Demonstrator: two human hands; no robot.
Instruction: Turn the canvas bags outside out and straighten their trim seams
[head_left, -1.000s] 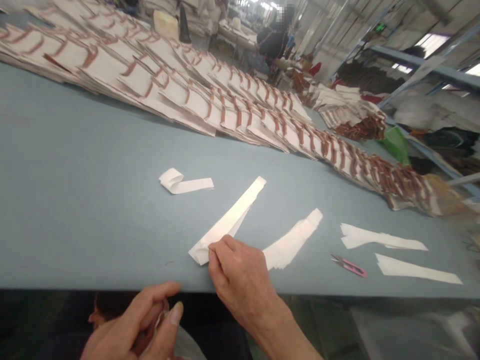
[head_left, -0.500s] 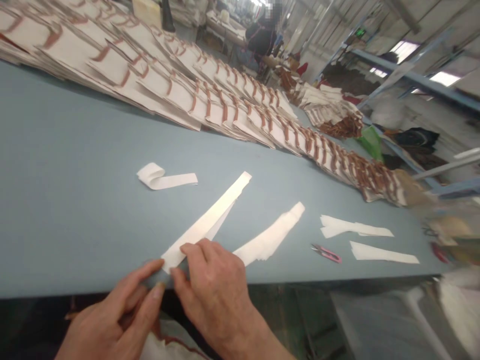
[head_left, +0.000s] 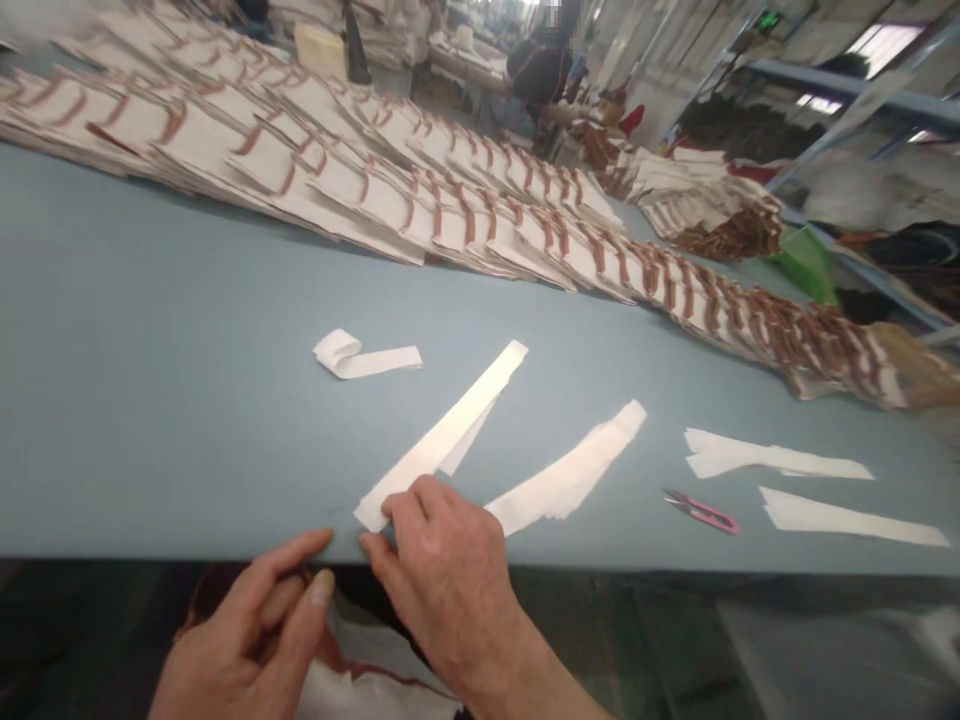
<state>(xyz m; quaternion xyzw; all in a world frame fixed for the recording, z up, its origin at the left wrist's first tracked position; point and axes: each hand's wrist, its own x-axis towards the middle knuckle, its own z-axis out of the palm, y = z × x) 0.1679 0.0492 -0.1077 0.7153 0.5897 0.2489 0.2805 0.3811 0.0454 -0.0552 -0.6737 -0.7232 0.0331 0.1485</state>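
Observation:
My right hand (head_left: pixel 446 560) rests at the lower end of a long white strip (head_left: pixel 442 430), its fingers bent over the strip's edge with thumb and forefinger apart. Just left of it, my left hand (head_left: pixel 262 620) is at the table's front edge, thumb and forefinger spread, nothing between them. A second white piece lies partly under the strip. To the right sits a fanned stack of white strips (head_left: pixel 570 470). A curled white strip (head_left: pixel 375 360) lies farther back on the left.
Long overlapping rows of white pieces with brown edging (head_left: pixel 450 220) cross the back of the blue-grey table (head_left: pixel 187 400). Pink-handled snips (head_left: pixel 703 512) lie right, beside more white strips (head_left: pixel 780 460). A person (head_left: pixel 544 70) is in the background.
My left hand has come away from the strip's lower end, leaving a gap. The view has shifted, so the table items appear farther right. My right hand stays on the strip.

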